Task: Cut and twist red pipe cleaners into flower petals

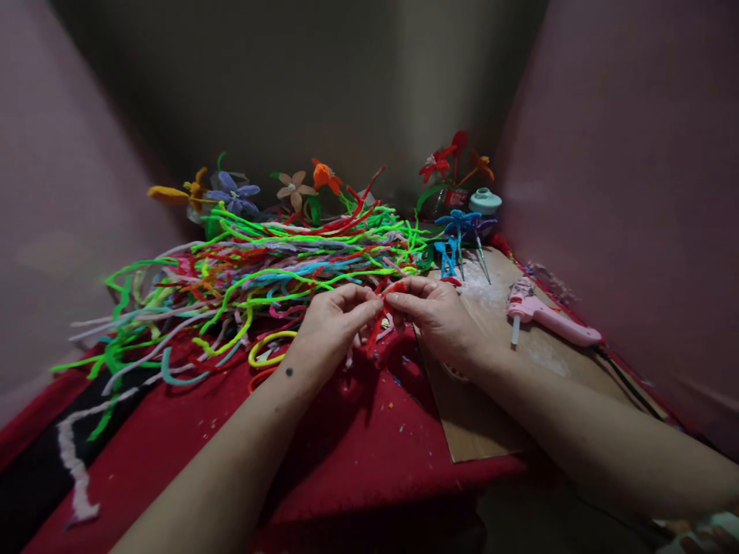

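Observation:
Between my two hands, above the red cloth, is a red pipe cleaner (375, 332) with a bent top and an end hanging down. The thumb and fingertips of my left hand (338, 315) pinch it from one side. My right hand (436, 312) pinches it from the other, so the fingertips of both hands nearly meet. Part of the red piece is hidden behind the fingers. Just beyond my hands lies a big heap of pipe cleaners (277, 265) in green, red, lilac, blue and yellow.
Right of my hands, a pink glue gun (540, 315) rests on a cardboard sheet (485, 431). Blue pipe-cleaner flowers (459, 223) stand near a pale lidded bottle (485, 201). More fuzzy flowers, including a purple one (234, 192), line the back. Red cloth (346, 477) covers the table.

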A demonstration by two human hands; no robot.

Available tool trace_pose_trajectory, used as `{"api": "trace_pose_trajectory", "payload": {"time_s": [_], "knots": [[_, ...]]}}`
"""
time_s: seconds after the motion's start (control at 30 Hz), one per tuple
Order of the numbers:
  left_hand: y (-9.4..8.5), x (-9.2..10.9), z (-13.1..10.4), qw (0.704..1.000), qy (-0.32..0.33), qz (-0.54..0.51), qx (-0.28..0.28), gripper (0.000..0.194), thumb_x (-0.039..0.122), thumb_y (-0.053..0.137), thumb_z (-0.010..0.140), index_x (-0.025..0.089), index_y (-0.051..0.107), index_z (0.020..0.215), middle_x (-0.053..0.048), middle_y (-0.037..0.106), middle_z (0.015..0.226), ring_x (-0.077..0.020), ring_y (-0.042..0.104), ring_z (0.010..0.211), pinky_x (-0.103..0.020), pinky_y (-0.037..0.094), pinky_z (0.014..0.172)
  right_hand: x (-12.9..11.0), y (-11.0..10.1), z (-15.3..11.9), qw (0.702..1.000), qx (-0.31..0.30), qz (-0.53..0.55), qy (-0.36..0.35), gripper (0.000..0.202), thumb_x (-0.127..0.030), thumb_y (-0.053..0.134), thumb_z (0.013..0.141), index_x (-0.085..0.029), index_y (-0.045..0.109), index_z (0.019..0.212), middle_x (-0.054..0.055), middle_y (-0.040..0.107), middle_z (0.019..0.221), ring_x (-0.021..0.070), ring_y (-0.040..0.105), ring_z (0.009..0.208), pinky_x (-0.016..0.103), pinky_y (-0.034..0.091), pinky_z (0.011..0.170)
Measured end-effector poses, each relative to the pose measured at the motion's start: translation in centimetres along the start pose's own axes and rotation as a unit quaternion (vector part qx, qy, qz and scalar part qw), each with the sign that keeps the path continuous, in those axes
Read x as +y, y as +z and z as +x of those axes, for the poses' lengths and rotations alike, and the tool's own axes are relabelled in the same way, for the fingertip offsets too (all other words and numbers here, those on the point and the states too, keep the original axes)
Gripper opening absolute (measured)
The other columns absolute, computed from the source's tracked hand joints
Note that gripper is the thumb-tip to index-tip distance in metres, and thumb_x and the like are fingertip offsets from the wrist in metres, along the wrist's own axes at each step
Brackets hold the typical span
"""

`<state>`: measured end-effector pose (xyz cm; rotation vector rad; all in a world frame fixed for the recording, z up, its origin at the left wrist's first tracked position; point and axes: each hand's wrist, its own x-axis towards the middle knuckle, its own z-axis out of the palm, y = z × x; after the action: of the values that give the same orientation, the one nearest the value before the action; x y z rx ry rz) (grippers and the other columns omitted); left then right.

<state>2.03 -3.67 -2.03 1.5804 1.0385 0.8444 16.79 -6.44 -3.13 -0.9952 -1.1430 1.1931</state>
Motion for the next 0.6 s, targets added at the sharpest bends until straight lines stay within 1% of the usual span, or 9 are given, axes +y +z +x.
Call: {"api": "trace_pose_trajectory", "payload": {"time_s": [0.1,0.23,0.37,0.43,0.5,0.6], "knots": [[-0.09,0.13,-0.06,1.000,0.005,0.004,0.008,0.019,0.032,0.063,0.072,0.014,0.063,0.076,0.004,0.055,0.058,-0.0071,0.044,0.048,-0.019,0.035,0.046,-0.06,0.09,-0.16,1.000,-0.005,0.003,0.004,0.006,-0.021,0.061,0.072,-0.015,0.059,0.070,-0.003,0.053,0.060,0.0079,0.045,0.053,0.024,0.035,0.054],[0.07,0.23,-0.18,0.999,0.016,0.029,0.009,0.018,0.029,0.062,0.072,0.012,0.064,0.072,0.003,0.056,0.061,-0.0068,0.044,0.052,-0.018,0.034,0.050,-0.04,0.16,-0.25,1.000,0.005,-0.011,0.021,0.008,-0.021,0.063,0.070,-0.014,0.059,0.071,-0.003,0.054,0.062,0.0074,0.044,0.054,0.023,0.033,0.054],[0.17,0.05,-0.14,0.994,0.049,0.094,0.013,0.015,0.025,0.057,0.075,0.012,0.064,0.070,0.003,0.054,0.059,-0.0066,0.041,0.051,-0.018,0.032,0.049,-0.07,0.23,-0.25,0.999,0.007,-0.023,0.026,0.008,-0.021,0.063,0.068,-0.014,0.060,0.071,-0.002,0.055,0.064,0.0075,0.044,0.054,0.024,0.034,0.053],[0.17,-0.15,-0.12,0.987,0.077,0.142,0.020,0.016,0.023,0.054,0.076,0.013,0.065,0.070,0.003,0.055,0.059,-0.0074,0.043,0.052,-0.019,0.033,0.049,-0.13,0.29,-0.28,0.999,0.009,-0.029,0.029,0.007,-0.020,0.063,0.067,-0.014,0.060,0.069,-0.002,0.055,0.064,0.0073,0.044,0.053,0.024,0.033,0.051],[0.17,-0.36,-0.15,0.975,0.110,0.188,0.035,0.016,0.021,0.053,0.076,0.014,0.065,0.071,0.002,0.058,0.062,-0.0089,0.048,0.056,-0.019,0.036,0.052,-0.16,0.34,-0.33,0.999,0.007,-0.027,0.038,0.006,-0.019,0.063,0.066,-0.014,0.060,0.068,-0.002,0.054,0.065,0.0070,0.043,0.052,0.023,0.033,0.050],[0.24,-0.58,-0.24,0.947,0.167,0.265,0.067,0.015,0.018,0.052,0.077,0.014,0.066,0.072,0.000,0.062,0.066,-0.0107,0.054,0.061,-0.021,0.038,0.057,-0.09,0.35,-0.37,0.998,0.002,-0.008,0.058,0.005,-0.018,0.061,0.066,-0.014,0.059,0.068,-0.003,0.053,0.062,0.0068,0.043,0.051,0.023,0.033,0.049]]}}
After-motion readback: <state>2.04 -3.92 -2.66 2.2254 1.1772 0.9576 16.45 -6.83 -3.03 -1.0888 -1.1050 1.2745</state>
